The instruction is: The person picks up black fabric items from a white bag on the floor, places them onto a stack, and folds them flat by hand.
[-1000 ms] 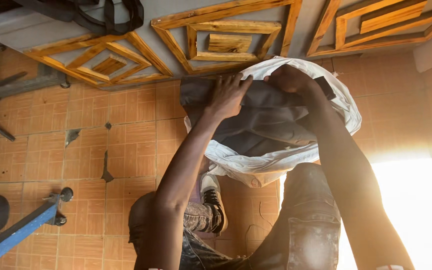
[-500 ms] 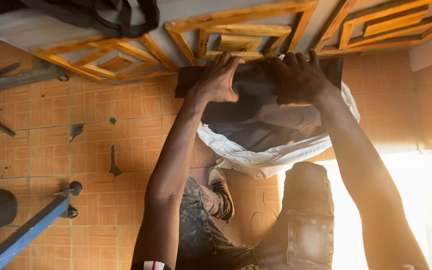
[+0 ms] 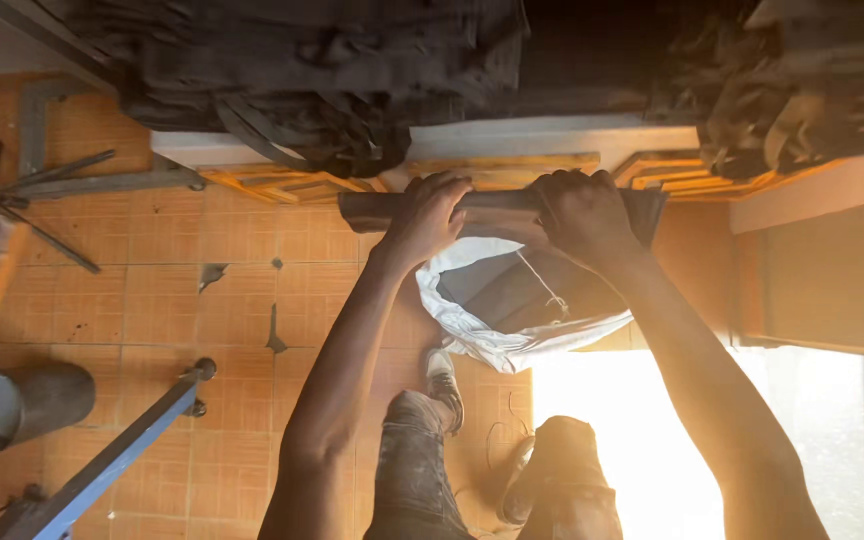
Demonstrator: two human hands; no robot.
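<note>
Head view, looking down past both forearms. Left hand [image 3: 430,212] and right hand [image 3: 580,212] both grip a dark folded bundle [image 3: 497,207], apparently cloth or a flat dark sheet; fingers of each hand are curled tight over its top edge, knuckles toward the camera. Bundle sits directly above the mouth of a white sack [image 3: 512,325], and more of the same dark material shows inside the sack.

Judged step: bundle is held level over the sack opening, either partway in or partway out; direction cannot be told from this moment alone. Next move calls for both hands keeping an even grip so the bundle stays flat and clears the sack's rim, which sags on the near side.

Beyond the sack: wooden frames [image 3: 512,168] leaning at floor level, with dark garments [image 3: 322,70] heaped above them. Left of the sack: orange tiled floor [image 3: 152,300], a blue metal bar [image 3: 112,460], a dark round container [image 3: 17,400].

Hard to make out: thumbs hidden under the bundle; its exact material unclear; strong glare below and right of the sack washes out the floor; a thin cord [image 3: 542,285] inside the sack, attachment unseen.
</note>
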